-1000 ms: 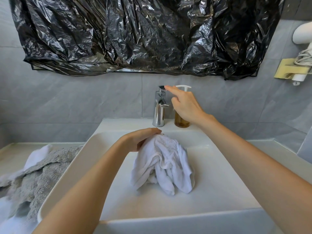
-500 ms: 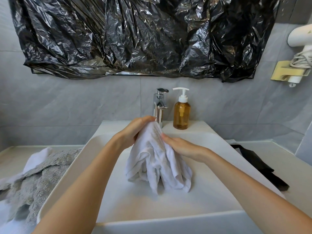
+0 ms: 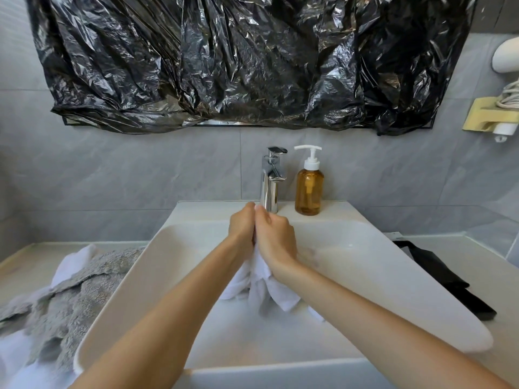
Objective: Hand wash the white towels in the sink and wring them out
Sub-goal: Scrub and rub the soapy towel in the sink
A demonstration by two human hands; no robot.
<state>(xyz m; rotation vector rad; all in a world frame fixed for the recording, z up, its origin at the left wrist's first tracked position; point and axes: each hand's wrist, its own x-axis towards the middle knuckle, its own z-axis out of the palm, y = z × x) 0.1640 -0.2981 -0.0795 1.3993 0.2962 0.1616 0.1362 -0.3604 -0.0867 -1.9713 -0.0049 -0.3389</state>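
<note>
A bunched white cloth towel (image 3: 259,287) is held over the basin of the white rectangular ceramic sink (image 3: 393,265), just in front of the chrome single-lever faucet (image 3: 271,182). Its upper end is clamped between both hands; the loose lower folds hang down toward the basin floor, contact with the floor cannot be told.

Left hand (image 3: 243,224): fingers curled round the top of the towel, clenched on it. Right hand (image 3: 273,238): fingers wrapped round the same bundle, pressed against the left hand, knuckles up. A small tip of white fabric is seen above the two thumbs. Both forearms are bare and converge over the middle of the sink.

An amber plastic pump bottle with a white dispenser head (image 3: 309,189) stands upright on the sink's back ledge, just to the right of the faucet, apart from the hands.

On the counter to the left of the sink, a grey fluffy towel (image 3: 75,299) is piled with more white fabric (image 3: 73,266) showing under and behind it. On the counter to the right, a flat black item (image 3: 446,279) lies against the sink's edge; what it is cannot be told.

Crumpled black plastic sheeting (image 3: 252,60) is draped over the mirror on the grey tiled wall.
</note>
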